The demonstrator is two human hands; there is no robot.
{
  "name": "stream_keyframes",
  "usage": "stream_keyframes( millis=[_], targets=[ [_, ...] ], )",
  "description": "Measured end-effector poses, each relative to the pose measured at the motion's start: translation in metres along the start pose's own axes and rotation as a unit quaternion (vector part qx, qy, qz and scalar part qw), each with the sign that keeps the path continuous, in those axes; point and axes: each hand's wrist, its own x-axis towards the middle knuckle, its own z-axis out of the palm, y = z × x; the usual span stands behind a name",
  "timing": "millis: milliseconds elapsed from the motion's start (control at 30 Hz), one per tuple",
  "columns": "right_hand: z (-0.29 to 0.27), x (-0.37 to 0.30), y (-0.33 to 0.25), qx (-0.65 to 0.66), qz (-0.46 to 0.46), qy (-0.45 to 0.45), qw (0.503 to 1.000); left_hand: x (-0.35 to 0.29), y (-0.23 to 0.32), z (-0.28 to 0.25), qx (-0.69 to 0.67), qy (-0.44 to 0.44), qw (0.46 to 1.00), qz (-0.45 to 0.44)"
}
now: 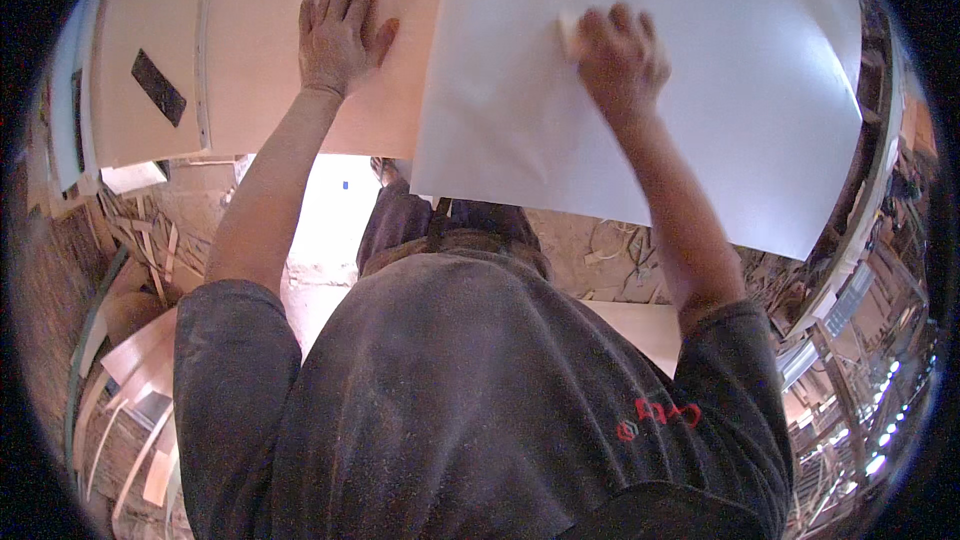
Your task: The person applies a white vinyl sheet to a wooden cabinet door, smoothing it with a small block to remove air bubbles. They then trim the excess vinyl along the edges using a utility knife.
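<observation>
A person in a dark short-sleeved shirt leans over a tan surface, both arms stretched forward. The left hand lies palm down near the left edge of a white sheet, its fingers slightly fanned toward the far edge of the surface, its thumb angled out to the right. It is spread wide and shows nothing in its grasp. The left forearm slants up and to the right across the near edge of the surface, the wrist close to straight.

The right hand is curled over the white sheet, knuckles up, fingers bent tightly around a small pale block that juts from the left side of the fist. The hand hides most of the block, and blur softens the fingers. The right forearm angles up and to the left, crossing the sheet's near edge.

The sheet overlaps the surface, its near left corner extending past the surface's near edge. A dark patch marks the tan surface toward its left edge. Scattered wood strips lie beyond the near left corner.
</observation>
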Motion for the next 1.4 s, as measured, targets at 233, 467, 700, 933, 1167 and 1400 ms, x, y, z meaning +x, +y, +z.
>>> stream_keyframes(
  millis=[233,467,700,933,1167,1400],
  targets=[
    [0.062,0.184,0.07,0.005,0.134,-0.081,0.988,0.004,0.001,-0.002,-0.005,-0.009,1.0,-0.015],
    [0.133,0.303,0.19,0.042,0.006,-0.055,0.998,0.001,0.003,-0.005,-0.007,-0.03,0.999,-0.029],
    [0.105,0.243,0.142,-0.045,0.058,-0.138,0.988,-0.001,-0.003,-0.01,0.002,-0.059,0.997,-0.045],
    [0.013,0.083,0.021,-0.045,0.139,-0.187,0.971,0.001,0.005,-0.012,0.025,-0.051,0.998,-0.022],
    [-0.09,-0.105,-0.101,0.045,0.138,-0.247,0.958,0.013,0.007,0.004,0.024,-0.059,0.998,-0.02],
    [-0.147,-0.22,-0.154,0.153,0.255,-0.221,0.929,0.013,0.005,0.009,0.016,-0.097,0.995,-0.025]
  ],
)
